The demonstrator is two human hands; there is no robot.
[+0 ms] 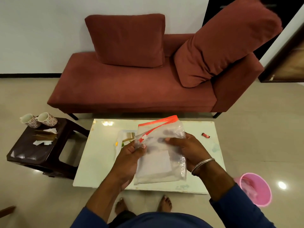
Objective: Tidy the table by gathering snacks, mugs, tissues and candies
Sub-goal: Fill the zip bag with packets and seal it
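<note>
Both hands hold a clear zip bag point(160, 163) with an orange-red seal strip above the low white table point(98, 162). My left hand point(131, 155) pinches the bag's left edge near the seal. My right hand point(185, 147) grips its right side, fingers across the front. White sheets show inside the bag. A small red candy point(206, 135) lies on the table at the right. Partly hidden behind the bag are a snack packet point(127, 136) and small yellow and green bits point(119, 143). Two floral mugs point(39, 120) lie tipped on the dark stool point(29, 153), beside crumpled tissues point(43, 142).
A brown cardboard piece point(45, 135) lies among the tissues on the stool, left of the table. A pink bucket point(256, 189) stands on the floor at the right. A red sofa point(139, 89) with two cushions runs behind the table. My bare feet point(143, 205) are at the table's near edge.
</note>
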